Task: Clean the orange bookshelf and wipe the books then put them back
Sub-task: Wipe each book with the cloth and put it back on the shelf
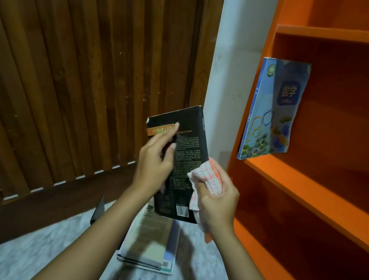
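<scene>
Cloth (209, 177), right hand (217, 205) — book (190, 150), left hand (153, 162)

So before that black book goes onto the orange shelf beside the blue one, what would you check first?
1. Left hand grips the black paperback book: ok.
2. Right hand holds the orange-and-white checked cloth against its cover: ok.
3. Cover wiped clean: cannot tell.
4. Free room on the orange wooden bookshelf beside the upright blue textbook: ok.
5. Bookshelf dust-free: cannot tell.
6. All books back: not ok, a stack of books lies on the pale floor.
</scene>
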### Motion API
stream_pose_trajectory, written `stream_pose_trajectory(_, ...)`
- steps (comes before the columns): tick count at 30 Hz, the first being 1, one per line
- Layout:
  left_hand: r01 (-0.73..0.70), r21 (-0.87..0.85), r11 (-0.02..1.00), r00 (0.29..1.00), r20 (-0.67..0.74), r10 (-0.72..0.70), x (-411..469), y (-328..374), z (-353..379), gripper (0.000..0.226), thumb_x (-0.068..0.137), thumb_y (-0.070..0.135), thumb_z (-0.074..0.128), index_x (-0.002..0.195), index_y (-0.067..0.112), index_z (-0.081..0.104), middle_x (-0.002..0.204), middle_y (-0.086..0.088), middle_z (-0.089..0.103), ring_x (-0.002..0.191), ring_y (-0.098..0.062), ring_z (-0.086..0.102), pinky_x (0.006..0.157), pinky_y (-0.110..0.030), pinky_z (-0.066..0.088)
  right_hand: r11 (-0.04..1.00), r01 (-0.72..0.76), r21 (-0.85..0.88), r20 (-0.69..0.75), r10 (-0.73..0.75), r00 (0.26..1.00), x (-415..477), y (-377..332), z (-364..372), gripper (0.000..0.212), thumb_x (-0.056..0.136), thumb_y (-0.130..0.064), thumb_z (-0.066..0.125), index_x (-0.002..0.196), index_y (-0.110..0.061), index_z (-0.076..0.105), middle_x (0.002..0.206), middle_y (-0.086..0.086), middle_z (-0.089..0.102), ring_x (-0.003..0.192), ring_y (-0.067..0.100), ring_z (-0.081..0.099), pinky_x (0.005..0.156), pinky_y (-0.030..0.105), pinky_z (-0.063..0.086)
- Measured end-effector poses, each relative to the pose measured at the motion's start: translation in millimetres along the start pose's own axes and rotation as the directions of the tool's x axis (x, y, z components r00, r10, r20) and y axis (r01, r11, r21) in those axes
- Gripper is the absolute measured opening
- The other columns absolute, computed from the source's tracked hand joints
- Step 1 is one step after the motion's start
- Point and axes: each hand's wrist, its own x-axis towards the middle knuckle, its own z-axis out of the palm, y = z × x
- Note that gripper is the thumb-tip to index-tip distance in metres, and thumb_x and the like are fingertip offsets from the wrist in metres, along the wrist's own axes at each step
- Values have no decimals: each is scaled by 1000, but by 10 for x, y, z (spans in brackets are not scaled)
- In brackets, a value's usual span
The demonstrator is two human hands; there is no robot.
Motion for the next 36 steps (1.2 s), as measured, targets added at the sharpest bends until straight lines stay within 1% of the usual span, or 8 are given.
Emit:
stream_pose_trajectory(4,137,-165,977,990,43,-132,27,209,94,56,96,32,49,139,49,17,114,6,57,97,-4,62,73,-19,56,937,225,-267,42,-222,974,-61,46,-27,49,73,-4,77,119,-15,64,106,-7,66,97,1,60,76,0,42)
stream_pose_trajectory(8,165,-11,986,986,-9,-165,96,317,129,71,88,49,55,146,44,15,117,6,60,89,-10,66,73,-14,54,802,404,-439,116,-395,911,-153,70,-30,56,67,-2,61,122,-16,59,112,3,68,96,10,60,75,5,39)
stream_pose_trajectory(13,107,113,988,992,-72,-99,156,300,102,58,95,29,53,146,23,27,102,0,65,70,-5,62,56,-12,51,800,441,-407,163,-411,897,-233,50,25,51,74,-14,55,125,-16,57,113,4,68,91,15,65,69,20,50)
stream_pose_trajectory(17,45,-35,998,993,-104,-48,154,309,0,48,99,19,46,144,15,29,104,5,61,92,-3,63,76,-26,57,796,467,-385,299,-371,879,-254,65,86,53,74,-23,55,128,-18,57,110,3,67,86,18,65,63,30,52)
stream_pose_trajectory(21,-33,-223,974,987,-160,-3,189,376,-121,45,99,12,43,142,18,29,101,17,60,94,-1,64,76,-22,56,919,322,-227,399,-214,891,-160,-23,57,52,84,-25,59,134,-20,48,122,-7,55,111,-8,48,87,11,41)
stream_pose_trajectory(26,-10,-429,903,981,-178,-74,118,415,-203,39,100,11,37,136,24,31,100,9,63,92,-7,66,71,-21,56,941,248,-232,93,-232,968,117,-265,-90,37,92,-40,46,127,-31,40,122,-2,51,111,5,49,91,19,43)
stream_pose_trajectory(33,-32,-447,894,987,-157,-43,40,559,20,36,100,8,39,134,18,40,79,18,64,64,-5,58,55,-17,46,715,516,-472,88,-545,834,444,-796,273,25,92,-30,51,113,-19,59,100,6,51,75,12,50,54,23,43)
stream_pose_trajectory(36,-7,-562,827,981,-162,-102,79,588,-100,30,100,7,36,128,18,39,100,3,64,85,-7,68,67,-21,55,837,214,-504,-189,-348,918,724,-692,25,27,95,-31,50,118,-19,58,110,8,53,87,19,55,63,27,41)
